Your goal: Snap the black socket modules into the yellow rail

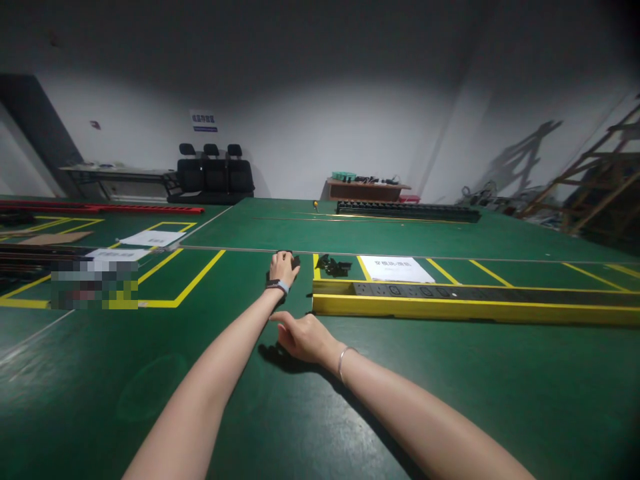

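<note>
My left hand reaches forward over the green table, its fingers curled over small black parts whose shape I cannot make out. On that wrist is a watch with a light band. Nearer to me, my right hand hovers with the index finger stretched to the left and the thumb apart from it; no object shows in it. To its right lies a long yellow channel with a black socket strip inside. A heap of small black parts lies just behind the channel's left end.
A white printed sheet lies behind the channel, between yellow tape lines. More sheets and dark strips are at the left. A long black rail lies at the table's far side. Black seats stand by the wall.
</note>
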`<state>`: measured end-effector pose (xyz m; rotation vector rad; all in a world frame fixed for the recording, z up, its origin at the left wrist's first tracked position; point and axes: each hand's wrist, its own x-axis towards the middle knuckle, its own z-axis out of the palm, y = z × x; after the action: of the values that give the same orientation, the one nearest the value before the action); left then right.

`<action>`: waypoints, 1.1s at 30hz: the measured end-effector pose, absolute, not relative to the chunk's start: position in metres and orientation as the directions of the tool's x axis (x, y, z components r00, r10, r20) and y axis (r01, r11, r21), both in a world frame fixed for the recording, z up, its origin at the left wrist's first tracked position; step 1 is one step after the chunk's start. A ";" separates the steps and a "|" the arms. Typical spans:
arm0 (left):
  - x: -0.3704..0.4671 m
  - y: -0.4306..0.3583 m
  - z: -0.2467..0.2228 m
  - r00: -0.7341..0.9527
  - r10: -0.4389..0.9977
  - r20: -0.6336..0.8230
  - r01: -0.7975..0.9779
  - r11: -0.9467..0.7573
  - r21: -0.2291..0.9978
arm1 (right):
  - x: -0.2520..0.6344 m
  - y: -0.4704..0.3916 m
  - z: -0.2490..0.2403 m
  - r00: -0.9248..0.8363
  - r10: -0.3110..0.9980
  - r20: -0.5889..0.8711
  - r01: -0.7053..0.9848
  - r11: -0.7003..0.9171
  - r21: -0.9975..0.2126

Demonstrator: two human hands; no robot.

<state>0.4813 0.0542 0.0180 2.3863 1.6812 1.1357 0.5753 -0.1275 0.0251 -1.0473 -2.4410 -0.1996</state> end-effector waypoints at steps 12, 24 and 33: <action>0.438 -0.007 0.015 0.485 0.809 0.332 0.501 -0.568 0.653 | 0.576 -0.133 0.027 -0.585 0.629 0.512 0.714 0.698 -0.042; 0.434 -0.006 0.026 0.643 0.756 0.123 0.201 -0.321 0.926 | 0.577 -0.137 0.025 -0.580 0.635 0.510 0.720 0.693 -0.044; 0.435 -0.010 0.028 0.713 0.681 0.168 0.159 -0.390 0.907 | 0.578 -0.137 0.025 -0.568 0.664 0.486 0.727 0.682 -0.083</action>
<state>0.4350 -0.0101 0.0279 1.9208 0.6487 0.6572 0.5780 -0.1370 0.0245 -1.0738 -2.4082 -0.1724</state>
